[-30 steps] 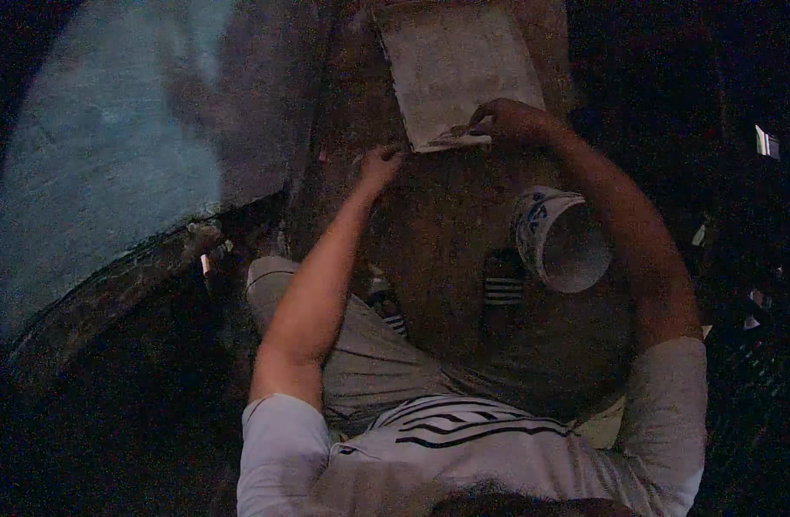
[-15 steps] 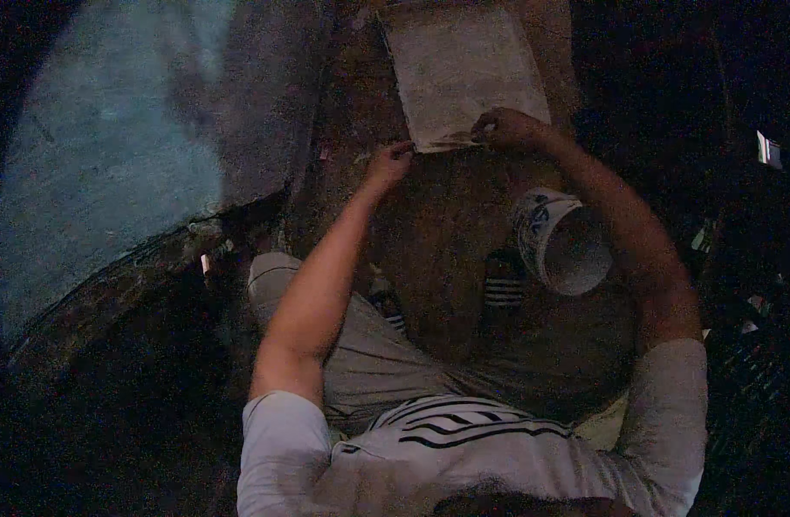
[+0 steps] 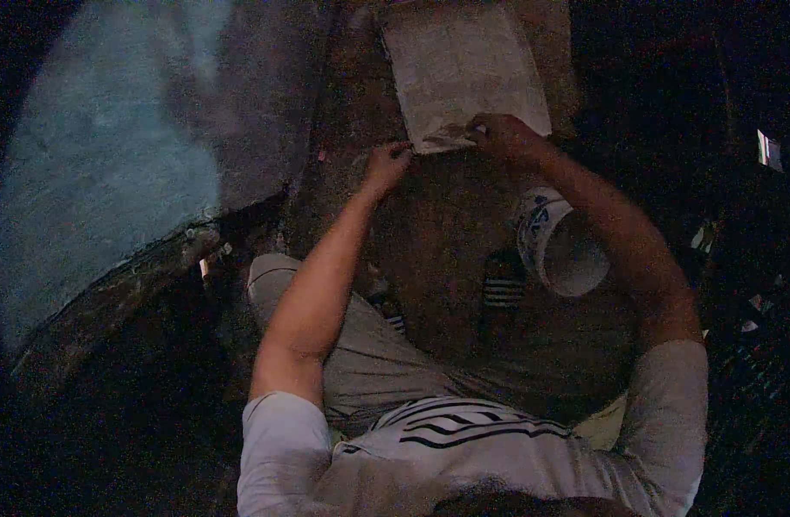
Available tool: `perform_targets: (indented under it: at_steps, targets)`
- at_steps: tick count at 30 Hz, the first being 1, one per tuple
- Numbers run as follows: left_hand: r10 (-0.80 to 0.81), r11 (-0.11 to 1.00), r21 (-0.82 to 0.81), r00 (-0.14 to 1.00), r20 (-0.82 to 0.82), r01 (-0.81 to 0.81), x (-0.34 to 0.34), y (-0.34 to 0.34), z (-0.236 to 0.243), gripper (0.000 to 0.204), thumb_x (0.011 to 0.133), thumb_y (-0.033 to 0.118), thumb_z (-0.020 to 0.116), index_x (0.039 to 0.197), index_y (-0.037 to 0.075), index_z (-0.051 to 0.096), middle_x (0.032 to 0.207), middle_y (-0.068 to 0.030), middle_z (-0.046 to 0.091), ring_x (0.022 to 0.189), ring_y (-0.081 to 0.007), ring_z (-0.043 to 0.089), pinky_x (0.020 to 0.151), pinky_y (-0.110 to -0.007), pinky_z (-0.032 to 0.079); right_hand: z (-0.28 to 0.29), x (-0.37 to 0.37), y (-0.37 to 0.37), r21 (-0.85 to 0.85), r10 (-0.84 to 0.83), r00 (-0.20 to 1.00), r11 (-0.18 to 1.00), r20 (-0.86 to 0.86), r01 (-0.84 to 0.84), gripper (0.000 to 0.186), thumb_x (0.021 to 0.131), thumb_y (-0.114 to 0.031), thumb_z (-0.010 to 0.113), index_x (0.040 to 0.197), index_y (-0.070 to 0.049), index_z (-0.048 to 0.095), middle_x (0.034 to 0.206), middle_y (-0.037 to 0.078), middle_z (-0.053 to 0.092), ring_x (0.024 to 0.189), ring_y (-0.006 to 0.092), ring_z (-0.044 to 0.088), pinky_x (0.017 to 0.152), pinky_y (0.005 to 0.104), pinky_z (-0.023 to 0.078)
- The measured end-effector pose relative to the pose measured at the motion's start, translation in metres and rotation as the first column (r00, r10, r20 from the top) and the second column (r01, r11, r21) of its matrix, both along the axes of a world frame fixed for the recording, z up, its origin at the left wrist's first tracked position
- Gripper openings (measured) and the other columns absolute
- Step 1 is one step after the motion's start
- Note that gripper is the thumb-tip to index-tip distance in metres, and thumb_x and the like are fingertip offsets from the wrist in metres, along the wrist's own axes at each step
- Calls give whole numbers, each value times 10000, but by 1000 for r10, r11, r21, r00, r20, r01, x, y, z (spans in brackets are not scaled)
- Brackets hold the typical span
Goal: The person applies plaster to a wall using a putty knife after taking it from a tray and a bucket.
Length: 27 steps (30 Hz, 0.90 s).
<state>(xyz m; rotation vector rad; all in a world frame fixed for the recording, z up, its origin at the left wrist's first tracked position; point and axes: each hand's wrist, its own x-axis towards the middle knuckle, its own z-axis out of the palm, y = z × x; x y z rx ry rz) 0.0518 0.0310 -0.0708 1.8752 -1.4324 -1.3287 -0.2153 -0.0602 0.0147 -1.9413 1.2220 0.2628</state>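
Left fingers (image 3: 398, 151) and right fingers (image 3: 484, 123) curl nearly closed at a rough-edged rectangular sheet (image 3: 464, 73); hold unclear.

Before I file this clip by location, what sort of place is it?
Perhaps a dim, makeshift workspace, though it is too dark to be sure: a pale rectangular sheet lies ahead, a white bucket sits nearer on the right, and a large bluish surface spreads at left.

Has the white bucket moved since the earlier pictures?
No; judged against the blue surface on the left, the white bucket shows no clear shift either way.
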Motion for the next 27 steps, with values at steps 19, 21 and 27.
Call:
perform_targets:
  at_steps: [19,21,27]
  targets:
    - [-11,999,-43,999,-49,9,-13,2,-1,355,906,253,608,1194,53,660,1067,-192,691,1009,-317,653,894,-403,488,-3,-2,1,-151,122,990,980,-77,-132,415,944,-244,525,1352,-170,504,1292,136,568,1134,333,590,959,447,475]
    - [-19,999,-43,1000,6,19,-14,5,1,354,907,237,596,1189,32,652,1101,-197,674,1055,-320,635,913,-416,477,1,3,1,-144,167,974,971,-152,-189,403,964,-250,505,1357,-163,507,1297,137,567,1140,332,587,968,436,472]
    - [-56,990,-124,998,37,61,-15,9,17,333,890,205,593,1132,-16,653,1093,-230,655,1046,-382,622,921,-455,469,5,4,-6,-71,112,988,990,-109,-121,357,983,-265,512,1315,-144,562,1297,129,582,1155,324,582,967,423,475]
